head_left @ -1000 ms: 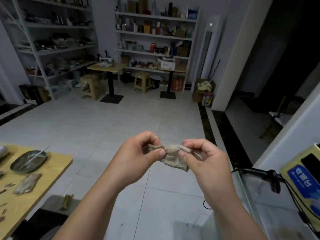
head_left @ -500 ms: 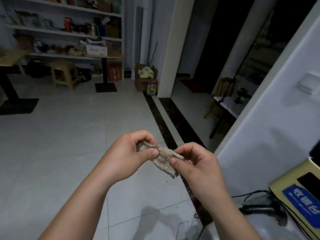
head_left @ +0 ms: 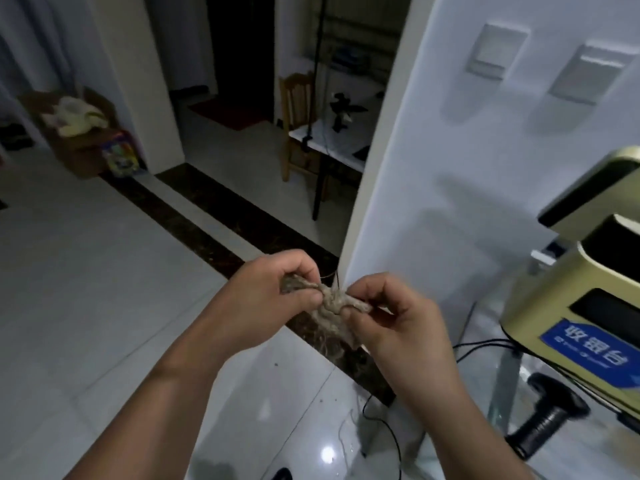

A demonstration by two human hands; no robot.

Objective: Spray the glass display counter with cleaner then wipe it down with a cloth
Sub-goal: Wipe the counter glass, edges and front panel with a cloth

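Note:
A small, worn grey-brown cloth [head_left: 330, 306] is stretched between both hands in mid-air above the tiled floor. My left hand [head_left: 266, 299] pinches its left end between thumb and fingers. My right hand [head_left: 394, 323] pinches the right end, and a loose flap of the cloth hangs down below it. The glass display counter [head_left: 485, 386] shows at the lower right, its top just to the right of my right hand. No spray bottle is in view.
On the counter stand a gold cashier machine [head_left: 588, 306] with a blue label and a black handheld scanner [head_left: 547, 417] with cables. A white wall [head_left: 450, 150] rises behind it. A dark doorway, wooden chair [head_left: 298, 123] and cardboard box [head_left: 79, 133] lie further back.
The view has swung to the right, away from the shelves and wooden table toward the wall and counter. Both hands have kept their hold on the cloth, bunching it a little between them.

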